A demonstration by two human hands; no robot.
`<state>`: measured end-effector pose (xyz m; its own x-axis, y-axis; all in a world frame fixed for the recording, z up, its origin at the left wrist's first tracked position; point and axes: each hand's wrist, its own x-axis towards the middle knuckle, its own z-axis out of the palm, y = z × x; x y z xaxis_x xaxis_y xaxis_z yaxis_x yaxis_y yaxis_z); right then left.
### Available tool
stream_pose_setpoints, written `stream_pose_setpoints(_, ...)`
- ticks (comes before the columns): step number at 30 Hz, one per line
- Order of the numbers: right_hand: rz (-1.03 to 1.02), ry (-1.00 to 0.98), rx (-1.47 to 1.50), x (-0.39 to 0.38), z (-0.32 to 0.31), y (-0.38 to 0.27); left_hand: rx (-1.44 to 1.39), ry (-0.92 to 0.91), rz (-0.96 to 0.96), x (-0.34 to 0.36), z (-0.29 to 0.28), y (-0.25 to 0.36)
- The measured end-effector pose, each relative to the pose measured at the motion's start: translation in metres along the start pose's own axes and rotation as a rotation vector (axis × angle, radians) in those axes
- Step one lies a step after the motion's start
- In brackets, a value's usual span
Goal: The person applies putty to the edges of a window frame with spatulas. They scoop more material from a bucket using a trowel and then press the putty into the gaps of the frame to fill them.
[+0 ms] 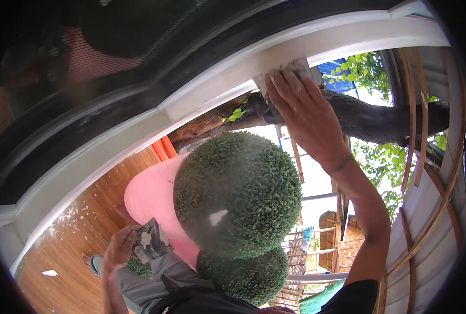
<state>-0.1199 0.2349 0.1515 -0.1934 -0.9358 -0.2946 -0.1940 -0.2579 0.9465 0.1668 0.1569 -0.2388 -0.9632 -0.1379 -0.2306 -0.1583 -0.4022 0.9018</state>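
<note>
My right hand [309, 118] reaches up to a white frame [212, 86], its fingers pressed over a flat, grey-smeared putty spreader [298, 67] that lies against the frame's surface. Part of the spreader is hidden under the fingers. Lower left, my left hand [122, 246] grips the edge of a dark, square putty board [150, 250]. Pale lumps of putty [146, 239] sit on that board, which is held apart from the frame.
Two round artificial topiary balls [238, 193] and a pink planter [154, 186] stand close between my arms. White scraps [49, 272] litter the wooden floor [81, 240]. Beyond the frame is a dark mesh screen [107, 57]; a tree trunk [369, 118] crosses behind my right hand.
</note>
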Motion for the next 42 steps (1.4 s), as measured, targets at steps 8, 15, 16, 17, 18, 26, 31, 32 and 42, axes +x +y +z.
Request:
stream_pose_setpoints(8,0.029,0.103,0.049,0.017,0.01,-0.02,-0.029,0.02,-0.001,-0.005,-0.006,-0.001)
stream_pose_setpoints(15,0.004,0.031,-0.104,0.032,0.015,-0.023,0.031,0.029,-0.068,-0.012,-0.007,-0.013)
stream_pose_setpoints(16,0.004,0.031,-0.1,0.028,0.013,-0.027,0.033,0.029,-0.071,-0.012,-0.007,-0.015)
stream_pose_setpoints(17,0.008,-0.006,-0.044,0.02,0.008,-0.034,0.007,0.026,-0.054,-0.012,-0.006,-0.015)
stream_pose_setpoints(18,0.01,-0.045,0.007,0.012,0.005,-0.037,-0.022,0.021,-0.033,-0.011,-0.003,-0.015)
stream_pose_setpoints(26,-0.024,0.096,0.019,0.03,0.009,-0.04,0.074,0.023,-0.047,-0.006,-0.008,-0.004)
stream_pose_setpoints(31,-0.041,0.131,-0.075,0.043,0.024,-0.044,0.016,0.037,-0.065,-0.01,-0.008,-0.011)
stream_pose_setpoints(32,-0.042,0.13,-0.073,0.044,0.025,-0.045,0.006,0.027,-0.066,-0.011,-0.009,-0.017)
stream_pose_setpoints(42,-0.013,0.022,0.046,0.018,0.008,-0.059,-0.051,0.017,-0.079,-0.009,-0.012,-0.02)
